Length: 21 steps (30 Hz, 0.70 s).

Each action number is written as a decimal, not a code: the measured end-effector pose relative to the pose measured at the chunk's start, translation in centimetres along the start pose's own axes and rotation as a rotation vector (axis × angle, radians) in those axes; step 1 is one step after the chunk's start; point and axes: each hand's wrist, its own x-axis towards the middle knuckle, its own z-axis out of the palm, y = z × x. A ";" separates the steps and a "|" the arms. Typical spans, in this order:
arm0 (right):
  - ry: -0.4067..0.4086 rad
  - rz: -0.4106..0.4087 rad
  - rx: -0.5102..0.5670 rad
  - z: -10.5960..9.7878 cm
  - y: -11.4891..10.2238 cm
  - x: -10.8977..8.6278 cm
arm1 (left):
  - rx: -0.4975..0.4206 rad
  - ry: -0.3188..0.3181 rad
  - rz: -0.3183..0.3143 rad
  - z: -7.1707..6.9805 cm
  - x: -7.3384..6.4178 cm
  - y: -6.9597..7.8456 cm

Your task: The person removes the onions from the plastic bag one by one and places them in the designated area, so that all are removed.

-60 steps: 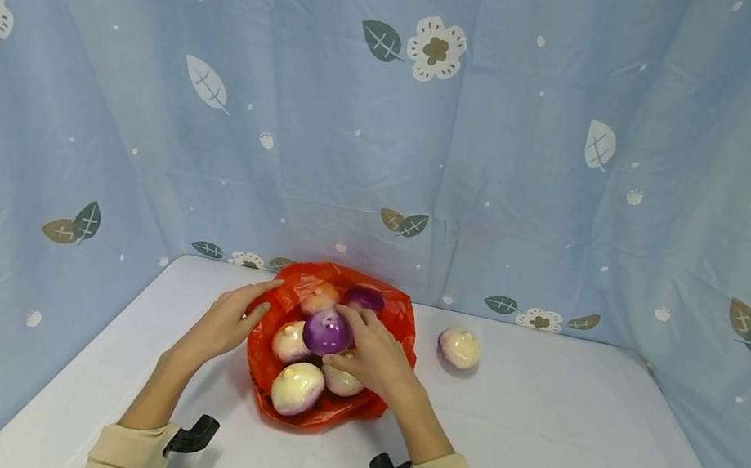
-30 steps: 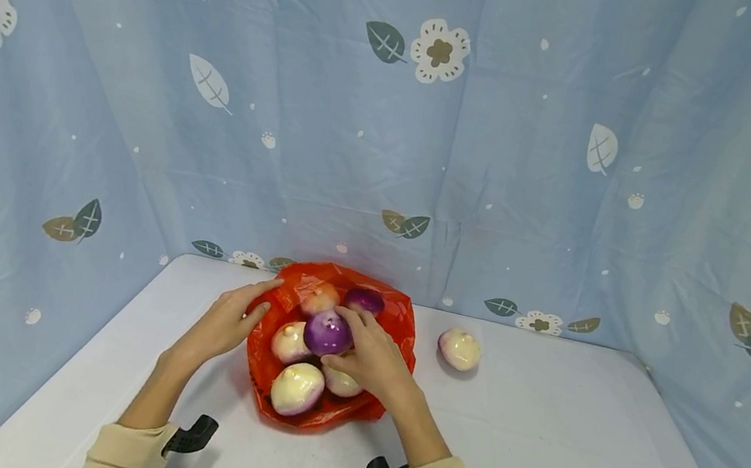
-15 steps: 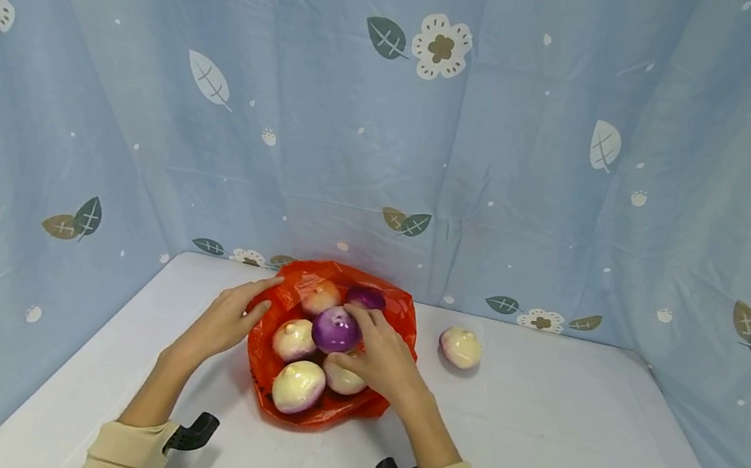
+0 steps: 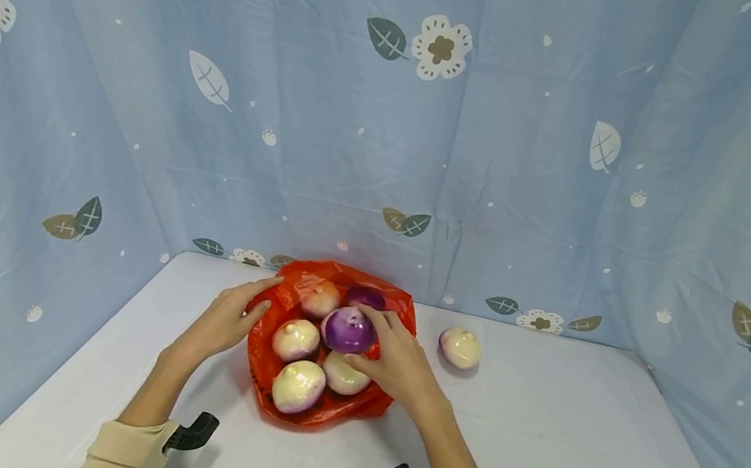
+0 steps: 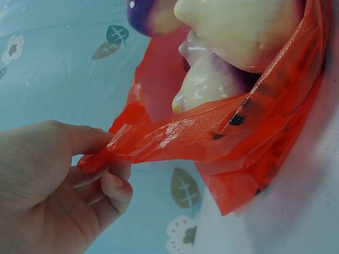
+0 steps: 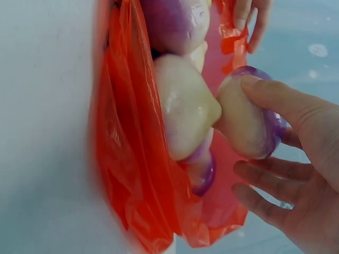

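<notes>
Right hand [image 4: 392, 357]: thumb and index finger pinch 1 glossy purple-and-pale bulb [image 4: 348, 331] from opposite sides, parted only as far as the bulb needs; the other 3 fingers bend loosely beside it. The held bulb is over the right half of the red plastic bag [image 4: 259, 359], purple end up. Cannot tell whether it touches the pale bulb next to it.

Left hand [image 4: 223, 320]: thumb and index finger nipped together on a gathered edge of the bag, at its left rim; remaining fingers curl loosely beneath.

Bag sits on the white bench [image 4: 578, 450], mouth facing up. Contents, besides the held bulb, 5 visible: an orange-tinted bulb [image 4: 319, 301] at back left, a dark purple bulb [image 4: 366, 297] at back right, a pale bulb [image 4: 295, 341] at left, a larger-looking pale bulb [image 4: 298, 388] at front, and a partly covered pale bulb [image 4: 346, 376] at front right, just below the right thumb.

1 loose bulb [image 4: 461, 348] lies on the bench to the right of the bag, apart from it.

Both forearms wear beige sleeves [image 4: 126, 451] and black wrist mounts [image 4: 193, 434]. Blue leaf-and-flower curtain [image 4: 393, 129] surrounds the bench.
</notes>
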 end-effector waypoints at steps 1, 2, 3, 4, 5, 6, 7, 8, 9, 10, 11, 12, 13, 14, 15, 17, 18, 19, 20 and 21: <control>0.002 0.000 -0.008 -0.1 0.1 -0.1 | 0.001 0.000 -0.001 0.0 0.0 0.0; 0.005 0.000 -0.017 -0.3 0.2 -0.2 | 0.002 0.000 -0.001 0.0 0.0 0.0; 0.006 0.004 -0.027 -0.4 0.3 -0.3 | 0.004 0.000 -0.001 0.0 0.0 0.0; 0.006 0.012 -0.031 -0.6 0.5 -0.4 | 0.004 0.000 -0.001 0.0 0.0 0.0; 0.005 0.016 -0.035 -0.7 0.6 -0.5 | 0.004 0.000 -0.001 0.0 0.0 0.0; 0.002 0.020 -0.034 -0.8 0.7 -0.6 | 0.003 -0.001 -0.001 0.0 0.0 0.0; 0.000 0.022 -0.032 -1.0 0.9 -0.8 | 0.001 -0.001 -0.003 0.0 0.0 0.0; -0.001 0.025 -0.027 -1.1 1.0 -0.9 | -0.002 -0.003 -0.006 -0.1 0.0 0.0; -0.004 0.028 -0.025 -1.3 1.2 -1.0 | -0.005 -0.005 -0.009 -0.1 0.0 0.1; -0.003 0.029 -0.022 -1.4 1.3 -1.1 | -0.009 -0.007 -0.011 -0.1 0.0 0.1; -0.001 0.030 -0.020 -1.6 1.4 -1.3 | -0.013 -0.010 -0.013 -0.1 0.0 0.1; 0.001 0.033 -0.021 -1.8 1.6 -1.4 | -0.015 -0.011 -0.015 -0.1 0.0 0.1; 0.007 0.036 -0.025 -1.9 1.7 -1.5 | -0.015 -0.013 -0.015 -0.1 0.0 0.2; 0.012 0.038 -0.029 -2.1 1.8 -1.7 | -0.014 -0.013 -0.014 -0.1 0.0 0.2; 0.015 0.041 -0.035 -2.3 2.0 -1.8 | -0.012 -0.013 -0.014 -0.1 0.0 0.2; 0.020 0.043 -0.039 -2.6 2.2 -2.1 | -0.010 -0.012 -0.014 -0.1 0.0 0.1; 0.022 0.044 -0.040 -2.7 2.4 -2.2 | -0.010 -0.011 -0.016 -0.1 0.0 0.1; 0.024 0.043 -0.041 -2.9 2.5 -2.3 | -0.011 -0.012 -0.017 0.0 0.0 0.1; 0.027 0.043 -0.041 -3.0 2.7 -2.5 | -0.013 -0.012 -0.019 0.0 0.0 0.1; 0.029 0.045 -0.043 -3.1 2.9 -2.6 | -0.015 -0.013 -0.022 0.0 0.0 0.1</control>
